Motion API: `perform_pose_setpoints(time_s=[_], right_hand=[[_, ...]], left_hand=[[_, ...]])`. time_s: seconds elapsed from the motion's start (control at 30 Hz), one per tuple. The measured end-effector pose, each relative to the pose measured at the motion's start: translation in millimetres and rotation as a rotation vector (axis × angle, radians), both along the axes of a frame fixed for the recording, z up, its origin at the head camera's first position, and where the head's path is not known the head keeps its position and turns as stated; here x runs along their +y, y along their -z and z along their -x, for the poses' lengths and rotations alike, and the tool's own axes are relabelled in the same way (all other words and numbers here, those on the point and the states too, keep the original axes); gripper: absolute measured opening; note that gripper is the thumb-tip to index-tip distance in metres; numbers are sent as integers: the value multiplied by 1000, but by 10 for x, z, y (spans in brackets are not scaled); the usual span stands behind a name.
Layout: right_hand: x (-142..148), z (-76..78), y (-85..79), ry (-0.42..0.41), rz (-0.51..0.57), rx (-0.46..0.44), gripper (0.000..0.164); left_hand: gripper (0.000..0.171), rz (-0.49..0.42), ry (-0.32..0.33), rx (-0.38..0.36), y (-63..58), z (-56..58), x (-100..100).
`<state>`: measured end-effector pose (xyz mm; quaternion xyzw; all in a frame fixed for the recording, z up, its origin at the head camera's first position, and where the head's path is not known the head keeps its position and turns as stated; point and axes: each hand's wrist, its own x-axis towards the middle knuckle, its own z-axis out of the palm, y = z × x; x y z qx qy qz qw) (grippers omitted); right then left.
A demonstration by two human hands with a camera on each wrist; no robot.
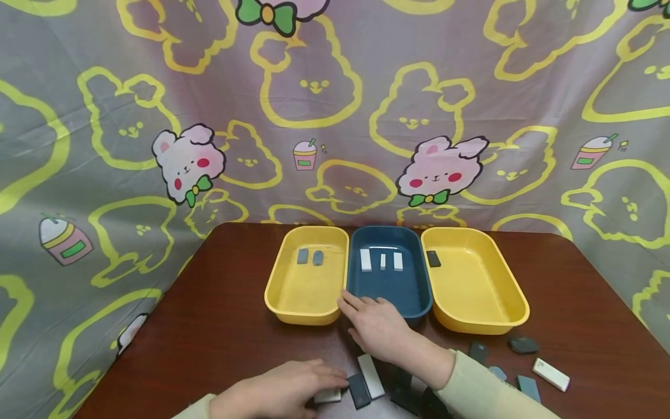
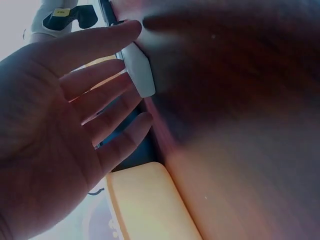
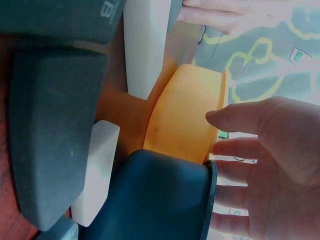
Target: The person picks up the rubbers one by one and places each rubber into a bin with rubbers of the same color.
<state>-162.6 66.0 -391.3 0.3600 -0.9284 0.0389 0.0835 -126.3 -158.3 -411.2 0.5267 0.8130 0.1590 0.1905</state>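
My left hand (image 1: 285, 387) is low on the table, its fingertips at a short white block (image 1: 328, 396) that looks like an eraser. In the left wrist view the thumb and fingers are loosely extended, with a white block (image 2: 140, 70) just past the fingertips. My right hand (image 1: 378, 327) hovers at the near ends of the left yellow tray (image 1: 303, 318) and the blue tray (image 1: 424, 311). Its fingers are extended and hold nothing in the right wrist view. Between the hands lie a dark block (image 1: 358, 390) and a longer white block (image 1: 371, 376).
Two grey-blue pieces (image 1: 302, 256) lie in the left tray, several white ones (image 1: 366, 260) in the blue tray, one black piece (image 1: 433, 259) in the right yellow tray (image 1: 481, 327). More black, white and grey-blue pieces (image 1: 551, 374) lie scattered at the right front. A patterned cloth (image 1: 340, 145) hangs behind.
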Motion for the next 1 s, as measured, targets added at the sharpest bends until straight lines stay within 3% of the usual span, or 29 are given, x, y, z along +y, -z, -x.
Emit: perform_pose_setpoints(time_s=[0.33,0.6,0.77,0.93,1.0], right_hand=[[-4,-9,2,0,8,5,52],[-2,-9,-4,-2,13,0,52],[-1,-6,-12,5,14,-21,52],[12,-3,-21,6,15,-53,53],[23,0,-27,4,11,-62,54]], left_hand=[[57,43,27,37,35,39,-35],[49,24,-19,-8,-27,-13,1],[44,3,-15,42,-3,-15,22],[42,2,-27,47,-12,-10,22],[40,-1,-29,89,-22,-8,18]])
